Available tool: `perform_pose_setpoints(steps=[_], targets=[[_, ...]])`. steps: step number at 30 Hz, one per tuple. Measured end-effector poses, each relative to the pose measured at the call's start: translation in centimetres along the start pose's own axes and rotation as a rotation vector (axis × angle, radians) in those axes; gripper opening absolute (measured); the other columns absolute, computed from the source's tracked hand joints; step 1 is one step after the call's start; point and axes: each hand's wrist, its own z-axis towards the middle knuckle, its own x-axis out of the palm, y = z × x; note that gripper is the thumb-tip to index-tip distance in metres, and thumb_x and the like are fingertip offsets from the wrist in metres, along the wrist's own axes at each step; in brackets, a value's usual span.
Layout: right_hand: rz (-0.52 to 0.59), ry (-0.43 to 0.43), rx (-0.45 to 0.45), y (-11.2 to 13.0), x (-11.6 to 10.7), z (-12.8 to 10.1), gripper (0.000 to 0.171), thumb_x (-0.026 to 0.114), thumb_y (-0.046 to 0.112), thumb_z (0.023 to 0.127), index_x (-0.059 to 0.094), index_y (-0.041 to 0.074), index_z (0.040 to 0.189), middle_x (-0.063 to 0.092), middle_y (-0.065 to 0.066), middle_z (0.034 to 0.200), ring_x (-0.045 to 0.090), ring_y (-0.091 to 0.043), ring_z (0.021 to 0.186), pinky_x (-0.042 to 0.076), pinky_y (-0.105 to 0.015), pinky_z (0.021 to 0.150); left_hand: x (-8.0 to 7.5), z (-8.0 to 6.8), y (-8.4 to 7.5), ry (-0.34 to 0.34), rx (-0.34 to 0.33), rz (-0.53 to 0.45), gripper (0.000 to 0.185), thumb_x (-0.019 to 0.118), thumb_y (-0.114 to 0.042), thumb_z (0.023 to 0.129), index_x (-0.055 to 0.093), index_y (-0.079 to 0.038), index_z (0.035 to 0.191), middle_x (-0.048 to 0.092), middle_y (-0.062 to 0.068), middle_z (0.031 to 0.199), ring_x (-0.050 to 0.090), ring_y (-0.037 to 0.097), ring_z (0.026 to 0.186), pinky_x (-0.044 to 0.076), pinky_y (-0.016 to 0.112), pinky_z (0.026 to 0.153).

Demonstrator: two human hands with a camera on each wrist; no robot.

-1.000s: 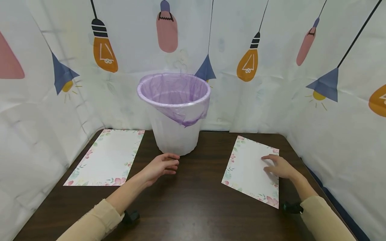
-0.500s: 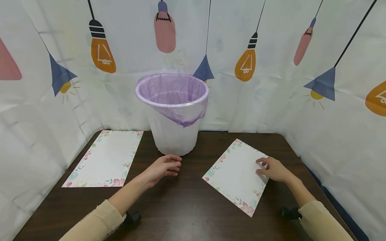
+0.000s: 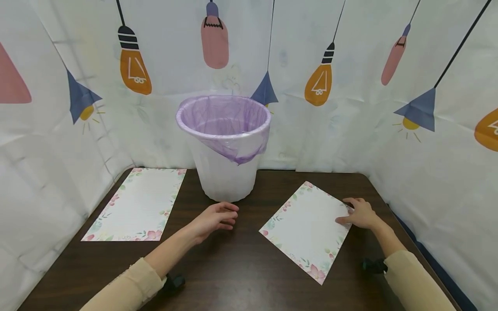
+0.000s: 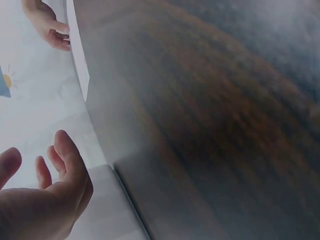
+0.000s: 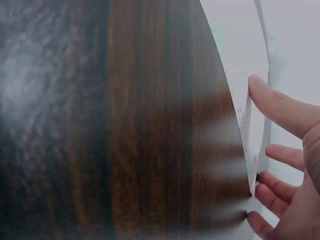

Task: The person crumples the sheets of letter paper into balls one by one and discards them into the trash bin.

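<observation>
A white sheet of paper [image 3: 305,231] with a pink-flower border lies turned at an angle on the table, right of the middle. My right hand [image 3: 359,214] is at its right-hand corner. The thumb [image 5: 280,105] lies against the sheet, and the bent fingers stand at its edge, so the corner sits between them. My left hand [image 3: 215,218] holds nothing; its fingers are loosely bent in front of the white bin [image 3: 225,172], close to its base. In the left wrist view the left hand [image 4: 45,200] has its palm and fingertips apart from anything.
A second flower-bordered sheet [image 3: 134,205] lies at the left of the dark wooden table [image 3: 233,276]. The bin, lined with a purple bag [image 3: 245,151], stands at the back. White cloth [image 3: 155,121] with lamp drawings hangs behind the table and along both sides.
The right sheet has turned and slid left and towards me. My right hand first moved left with it, then back right to its corner. My left hand has drifted slightly right.
</observation>
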Motion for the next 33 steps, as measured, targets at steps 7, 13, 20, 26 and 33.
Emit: perform_pose_setpoints(steps=[7, 13, 20, 26, 33], targets=[[-0.033, 0.002, 0.009, 0.0, -0.2, 0.1, 0.086, 0.087, 0.039, 0.080, 0.050, -0.015, 0.135, 0.050, -0.040, 0.125, 0.045, -0.058, 0.116, 0.043, -0.073, 0.091, 0.6, 0.4, 0.2, 0.018, -0.002, -0.017, 0.044, 0.064, -0.017, 0.103, 0.051, 0.010, 0.135, 0.057, 0.016, 0.121, 0.058, 0.038, 0.110, 0.055, 0.043, 0.093], [0.014, 0.031, 0.038, 0.3, -0.2, 0.3, 0.094, 0.090, 0.041, 0.077, 0.047, -0.017, 0.137, 0.049, -0.039, 0.126, 0.046, -0.055, 0.117, 0.045, -0.068, 0.093, 1.3, 0.5, 0.1, 0.029, 0.000, -0.022, 0.043, 0.064, -0.016, 0.102, 0.052, 0.011, 0.134, 0.058, 0.016, 0.118, 0.058, 0.039, 0.110, 0.055, 0.042, 0.093], [0.071, 0.062, 0.078, 0.4, 0.0, 0.3, 0.096, 0.091, 0.038, 0.077, 0.043, -0.016, 0.139, 0.047, -0.044, 0.130, 0.048, -0.056, 0.118, 0.045, -0.066, 0.095, 1.7, 0.6, 0.2, 0.025, -0.010, -0.027, 0.043, 0.064, -0.013, 0.102, 0.052, 0.013, 0.134, 0.059, 0.018, 0.118, 0.059, 0.040, 0.109, 0.055, 0.041, 0.092], [0.087, 0.045, 0.126, 0.6, -0.1, 0.3, 0.088, 0.093, 0.036, 0.076, 0.048, -0.014, 0.133, 0.032, -0.048, 0.132, 0.040, -0.060, 0.118, 0.043, -0.068, 0.094, 1.7, 0.7, 0.2, 0.031, -0.013, -0.029, 0.040, 0.062, -0.012, 0.103, 0.052, 0.012, 0.133, 0.058, 0.018, 0.118, 0.059, 0.037, 0.107, 0.056, 0.041, 0.091], [0.049, -0.008, 0.111, 1.0, -0.3, 0.3, 0.060, 0.091, 0.021, 0.076, 0.060, -0.009, 0.117, 0.052, -0.041, 0.126, 0.051, -0.051, 0.110, 0.047, -0.063, 0.091, 2.0, 0.9, 0.4, 0.029, -0.018, -0.020, 0.040, 0.063, -0.013, 0.102, 0.053, 0.011, 0.132, 0.058, 0.017, 0.118, 0.060, 0.036, 0.105, 0.056, 0.039, 0.090]])
